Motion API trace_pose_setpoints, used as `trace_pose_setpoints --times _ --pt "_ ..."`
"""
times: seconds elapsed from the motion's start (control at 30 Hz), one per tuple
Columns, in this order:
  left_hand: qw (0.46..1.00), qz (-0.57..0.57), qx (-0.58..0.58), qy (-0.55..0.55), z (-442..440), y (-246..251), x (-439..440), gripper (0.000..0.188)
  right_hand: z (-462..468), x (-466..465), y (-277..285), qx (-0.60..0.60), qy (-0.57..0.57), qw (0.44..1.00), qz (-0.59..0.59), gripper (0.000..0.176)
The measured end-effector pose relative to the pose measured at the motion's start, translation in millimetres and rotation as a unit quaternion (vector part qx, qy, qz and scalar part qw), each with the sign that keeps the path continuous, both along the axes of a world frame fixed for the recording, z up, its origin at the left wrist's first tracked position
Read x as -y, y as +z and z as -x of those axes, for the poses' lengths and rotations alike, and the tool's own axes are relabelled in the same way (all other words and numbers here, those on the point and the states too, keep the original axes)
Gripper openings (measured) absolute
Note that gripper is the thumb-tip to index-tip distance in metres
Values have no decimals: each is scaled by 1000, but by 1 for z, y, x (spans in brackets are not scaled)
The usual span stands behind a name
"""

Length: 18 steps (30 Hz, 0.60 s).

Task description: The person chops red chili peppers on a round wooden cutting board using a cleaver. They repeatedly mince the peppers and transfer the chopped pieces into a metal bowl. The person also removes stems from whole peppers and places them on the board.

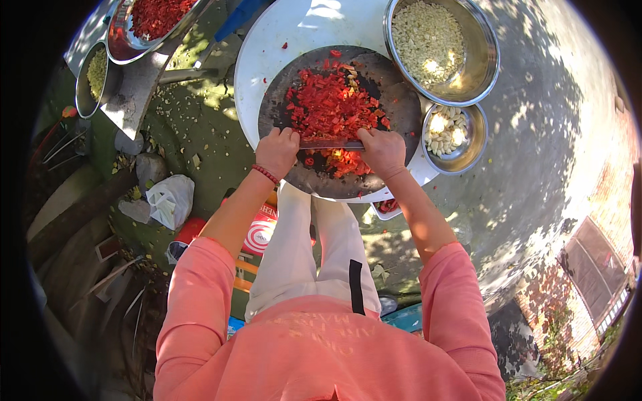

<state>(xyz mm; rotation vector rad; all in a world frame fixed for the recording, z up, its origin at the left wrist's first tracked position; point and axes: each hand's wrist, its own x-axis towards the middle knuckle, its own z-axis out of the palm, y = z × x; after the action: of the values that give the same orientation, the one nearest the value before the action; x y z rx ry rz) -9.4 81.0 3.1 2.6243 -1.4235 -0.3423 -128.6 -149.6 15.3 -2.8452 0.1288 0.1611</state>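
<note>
Both hands grip a knife (331, 145) held crosswise, its blade seen nearly edge-on. My left hand (277, 152), below a red bead bracelet (266, 174), is closed around one end. The other end is in my right hand (383, 152). Which end is the handle is hidden by the fingers. Under and beyond the blade, chopped red peppers (328, 105) lie heaped on a round, dark-stained chopping board (401, 80). A smaller pile of pepper pieces (346, 163), some orange, sits on the near side of the blade.
A round white table (251, 90) bears the board. At its right stand a large steel bowl (479, 55) of chopped garlic and a smaller bowl (476, 150) of whole cloves. Far left are a bowl (120, 47) of chopped peppers and another bowl (79, 90). A plastic bag (171, 200) lies on the ground.
</note>
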Motion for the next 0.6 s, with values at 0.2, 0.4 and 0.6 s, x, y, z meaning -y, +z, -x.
trace_pose_setpoints --times 0.2,0.4,0.6 --pt "999 22 -29 26 -9 3 -4 18 -15 -1 21 10 12 999 28 11" --pt "998 -23 22 49 6 -8 14 17 -13 15 2 -28 12 999 10 13" --pt "996 56 -15 74 -16 -4 0 16 -48 5 50 -122 41 990 61 10"
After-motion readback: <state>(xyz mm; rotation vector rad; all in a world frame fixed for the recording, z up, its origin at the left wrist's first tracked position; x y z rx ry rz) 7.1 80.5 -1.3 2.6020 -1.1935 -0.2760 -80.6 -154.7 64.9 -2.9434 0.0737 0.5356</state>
